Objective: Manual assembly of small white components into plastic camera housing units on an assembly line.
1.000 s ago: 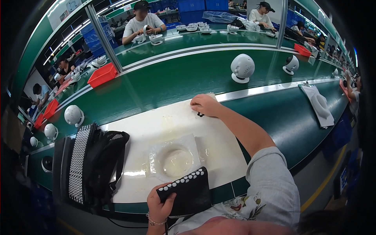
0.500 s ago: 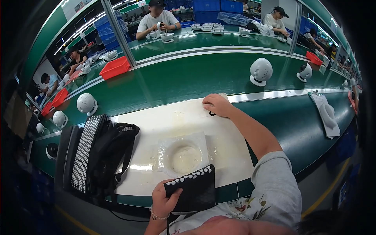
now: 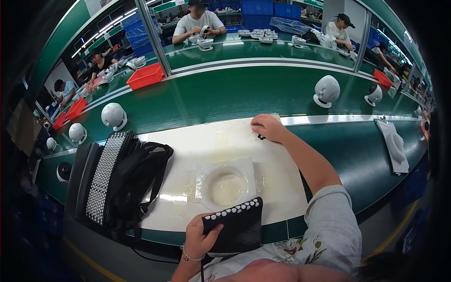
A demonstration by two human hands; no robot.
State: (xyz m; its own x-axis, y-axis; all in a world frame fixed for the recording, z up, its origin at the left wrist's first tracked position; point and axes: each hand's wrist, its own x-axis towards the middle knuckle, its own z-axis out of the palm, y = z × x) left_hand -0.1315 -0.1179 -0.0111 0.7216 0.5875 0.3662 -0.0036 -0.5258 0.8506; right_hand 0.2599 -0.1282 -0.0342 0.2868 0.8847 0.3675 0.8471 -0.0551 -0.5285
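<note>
My left hand [image 3: 201,238] grips a black flat pad with a row of white dots [image 3: 235,224] at the near edge of the white work mat [image 3: 188,155]. My right hand [image 3: 267,127] reaches to the far edge of the mat, fingers curled down over a small black part [image 3: 260,137]; what it holds is hidden. Between both hands a clear plastic tray with a round hollow [image 3: 225,182] lies on the mat.
A stack of black dotted pads and mesh parts [image 3: 120,181] stands at the left. White round devices [image 3: 326,90] [image 3: 113,115] sit on the green conveyor [image 3: 225,94]. A white cloth [image 3: 393,145] lies at the right. Other people work across the line, with red bins [image 3: 145,76].
The view has shifted slightly. Both hands keep nearly the same places; the left hand still holds the black pad and the right hand stays at the mat's far edge.
</note>
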